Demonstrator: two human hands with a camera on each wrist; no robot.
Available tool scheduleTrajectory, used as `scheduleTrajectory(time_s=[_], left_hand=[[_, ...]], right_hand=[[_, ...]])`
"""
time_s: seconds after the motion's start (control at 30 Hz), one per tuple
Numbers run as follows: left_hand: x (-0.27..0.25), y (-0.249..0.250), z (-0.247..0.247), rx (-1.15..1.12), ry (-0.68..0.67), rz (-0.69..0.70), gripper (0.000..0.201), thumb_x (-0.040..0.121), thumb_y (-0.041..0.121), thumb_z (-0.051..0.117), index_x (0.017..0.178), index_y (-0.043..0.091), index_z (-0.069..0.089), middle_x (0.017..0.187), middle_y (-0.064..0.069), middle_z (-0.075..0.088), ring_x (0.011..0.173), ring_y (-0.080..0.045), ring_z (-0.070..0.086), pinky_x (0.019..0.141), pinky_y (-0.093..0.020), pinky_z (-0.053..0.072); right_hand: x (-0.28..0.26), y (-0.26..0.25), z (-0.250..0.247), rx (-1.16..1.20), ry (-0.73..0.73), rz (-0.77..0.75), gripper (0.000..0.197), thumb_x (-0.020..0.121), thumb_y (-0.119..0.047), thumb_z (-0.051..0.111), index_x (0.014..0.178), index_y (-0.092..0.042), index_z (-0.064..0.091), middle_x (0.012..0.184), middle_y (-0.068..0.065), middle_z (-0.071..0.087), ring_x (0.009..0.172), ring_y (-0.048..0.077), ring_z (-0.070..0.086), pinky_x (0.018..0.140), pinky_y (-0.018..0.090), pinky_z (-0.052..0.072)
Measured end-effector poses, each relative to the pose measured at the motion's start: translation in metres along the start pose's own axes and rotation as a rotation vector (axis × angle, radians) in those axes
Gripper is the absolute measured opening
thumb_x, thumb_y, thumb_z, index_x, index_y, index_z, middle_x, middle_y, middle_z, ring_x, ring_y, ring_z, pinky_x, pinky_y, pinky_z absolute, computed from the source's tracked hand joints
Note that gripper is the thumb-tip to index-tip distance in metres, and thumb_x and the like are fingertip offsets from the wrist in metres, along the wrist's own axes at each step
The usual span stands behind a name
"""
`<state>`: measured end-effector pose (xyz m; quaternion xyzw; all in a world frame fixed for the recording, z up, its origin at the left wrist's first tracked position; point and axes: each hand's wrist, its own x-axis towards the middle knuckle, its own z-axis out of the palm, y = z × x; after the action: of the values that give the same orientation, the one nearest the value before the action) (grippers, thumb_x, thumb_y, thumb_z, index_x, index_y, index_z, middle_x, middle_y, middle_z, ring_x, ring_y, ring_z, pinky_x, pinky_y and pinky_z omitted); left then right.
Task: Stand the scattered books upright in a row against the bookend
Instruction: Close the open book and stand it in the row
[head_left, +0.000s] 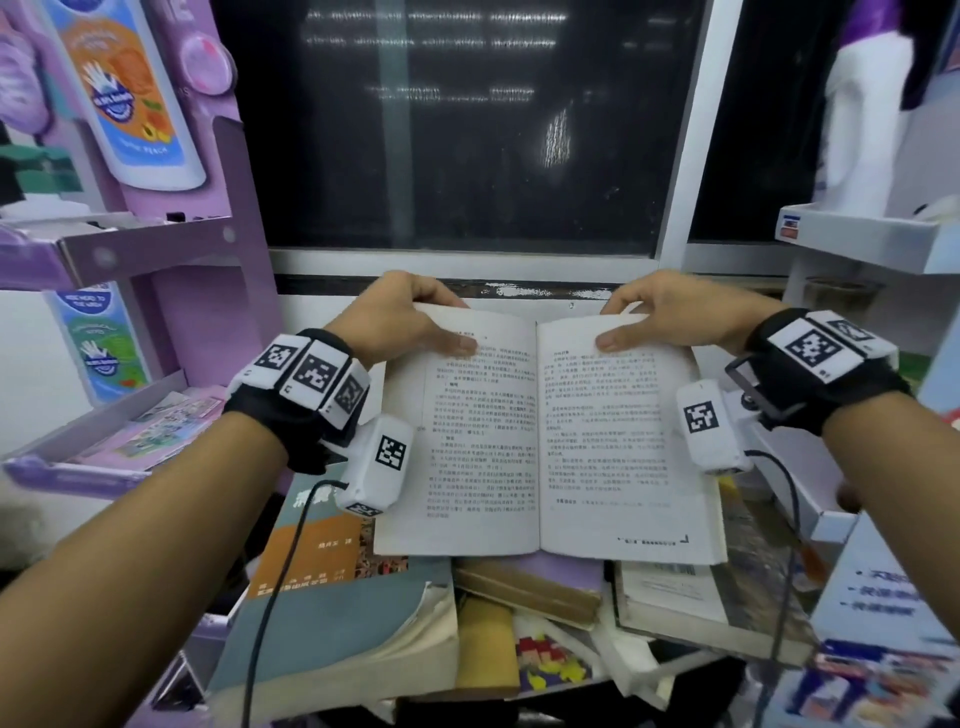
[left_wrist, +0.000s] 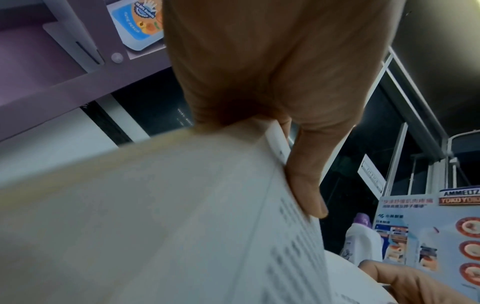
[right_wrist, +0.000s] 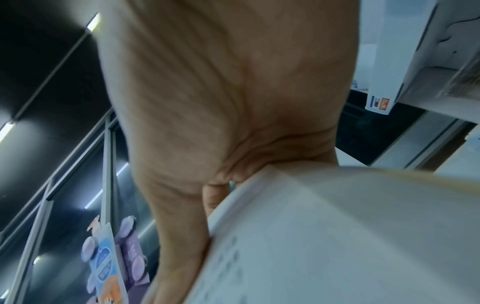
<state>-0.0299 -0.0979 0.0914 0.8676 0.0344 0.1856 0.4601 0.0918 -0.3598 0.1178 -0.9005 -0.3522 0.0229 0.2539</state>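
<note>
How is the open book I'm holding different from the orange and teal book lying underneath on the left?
The open book is spread to two printed pages and gripped at its top corners by the left hand and right hand; the orange and teal book is closed, flat in the pile, untouched. It also looks thicker. Neither stands upright.

An open book (head_left: 540, 431) of dense printed text is held spread flat above a jumble of other books, its 2 pages facing up. Below it, a thick worn book with a blue-grey and orange cover (head_left: 332, 587) lies flat at left, a pale book (head_left: 670, 597) lies flat at right, and a tan-edged volume (head_left: 524, 587) sits askew between them.
</note>
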Motion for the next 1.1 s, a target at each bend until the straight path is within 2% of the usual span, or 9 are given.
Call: scheduleTrajectory(time_s=[0.17, 0.33, 0.53, 0.63, 0.73, 0.8, 0.9, 1.0, 1.1], left_hand=[[-0.004, 0.012, -0.005, -0.019, 0.084, 0.068, 0.032, 0.063, 0.009, 0.086, 0.09, 0.011, 0.07, 0.084, 0.0, 0.072, 0.069, -0.012, 0.069, 0.056, -0.024, 0.054], [-0.006, -0.005, 0.003, 0.043, 0.225, 0.093, 0.03, 0.06, 0.02, 0.089, 0.083, 0.024, 0.072, 0.085, 0.008, 0.067, 0.077, -0.009, 0.062, 0.063, -0.022, 0.049], [-0.009, -0.021, 0.006, -0.089, 0.302, 0.036, 0.038, 0.057, 0.028, 0.091, 0.085, 0.023, 0.065, 0.094, 0.004, 0.069, 0.089, -0.016, 0.066, 0.074, -0.036, 0.059], [-0.01, -0.025, 0.009, -0.127, 0.342, 0.026, 0.039, 0.056, 0.03, 0.091, 0.075, 0.023, 0.058, 0.086, 0.004, 0.068, 0.081, -0.017, 0.065, 0.069, -0.035, 0.057], [-0.01, -0.029, 0.012, -0.189, 0.385, 0.005, 0.043, 0.057, 0.027, 0.09, 0.079, 0.023, 0.054, 0.091, 0.002, 0.068, 0.083, -0.016, 0.064, 0.068, -0.033, 0.055], [-0.011, -0.031, 0.015, -0.263, 0.37, -0.021, 0.043, 0.062, 0.025, 0.089, 0.087, 0.022, 0.054, 0.099, -0.002, 0.068, 0.09, -0.019, 0.067, 0.075, -0.038, 0.058], [-0.015, -0.03, 0.021, -0.42, 0.287, -0.041, 0.036, 0.07, 0.015, 0.083, 0.097, 0.016, 0.06, 0.1, -0.004, 0.073, 0.09, -0.022, 0.071, 0.081, -0.042, 0.058], [-0.017, -0.024, 0.023, -0.506, 0.249, -0.039, 0.028, 0.075, 0.009, 0.078, 0.094, 0.016, 0.06, 0.097, -0.005, 0.073, 0.089, -0.023, 0.071, 0.078, -0.039, 0.059], [-0.016, -0.018, 0.025, -0.493, 0.234, -0.018, 0.023, 0.081, 0.01, 0.073, 0.099, 0.011, 0.06, 0.099, -0.007, 0.073, 0.089, -0.023, 0.072, 0.073, -0.034, 0.059]], right_hand=[[-0.001, -0.014, -0.006, 0.008, 0.118, -0.058, 0.02, 0.076, -0.036, 0.079, 0.085, -0.02, 0.071, 0.092, -0.004, 0.072, 0.086, 0.014, 0.069, 0.087, 0.04, 0.055], [0.002, -0.012, 0.005, -0.079, 0.206, -0.056, 0.022, 0.075, -0.041, 0.079, 0.087, -0.025, 0.069, 0.098, -0.007, 0.068, 0.095, 0.014, 0.063, 0.086, 0.038, 0.053], [-0.009, 0.003, 0.007, -0.06, 0.27, 0.025, 0.028, 0.071, -0.045, 0.081, 0.084, -0.025, 0.069, 0.093, -0.003, 0.068, 0.086, 0.017, 0.064, 0.072, 0.034, 0.053], [-0.018, 0.011, 0.007, 0.04, 0.25, 0.056, 0.023, 0.075, -0.036, 0.08, 0.087, -0.021, 0.069, 0.089, -0.005, 0.069, 0.083, 0.014, 0.067, 0.064, 0.028, 0.053], [-0.025, 0.019, 0.008, 0.185, 0.25, 0.068, 0.025, 0.075, -0.026, 0.081, 0.095, -0.016, 0.068, 0.094, 0.001, 0.071, 0.083, 0.018, 0.071, 0.066, 0.036, 0.061], [-0.027, 0.023, 0.01, 0.257, 0.252, 0.066, 0.026, 0.075, -0.024, 0.081, 0.095, -0.017, 0.067, 0.094, 0.003, 0.072, 0.083, 0.019, 0.072, 0.069, 0.04, 0.061], [-0.029, 0.022, 0.015, 0.333, 0.237, 0.043, 0.022, 0.075, -0.02, 0.08, 0.093, -0.018, 0.067, 0.093, 0.004, 0.074, 0.081, 0.018, 0.073, 0.068, 0.038, 0.061], [-0.031, 0.014, 0.017, 0.383, 0.228, 0.015, 0.018, 0.077, -0.02, 0.079, 0.092, -0.019, 0.069, 0.089, 0.002, 0.075, 0.08, 0.017, 0.073, 0.063, 0.031, 0.059], [-0.029, 0.0, 0.02, 0.399, 0.248, -0.004, 0.021, 0.079, -0.019, 0.077, 0.097, -0.014, 0.068, 0.091, 0.001, 0.074, 0.08, 0.015, 0.072, 0.063, 0.03, 0.059]])
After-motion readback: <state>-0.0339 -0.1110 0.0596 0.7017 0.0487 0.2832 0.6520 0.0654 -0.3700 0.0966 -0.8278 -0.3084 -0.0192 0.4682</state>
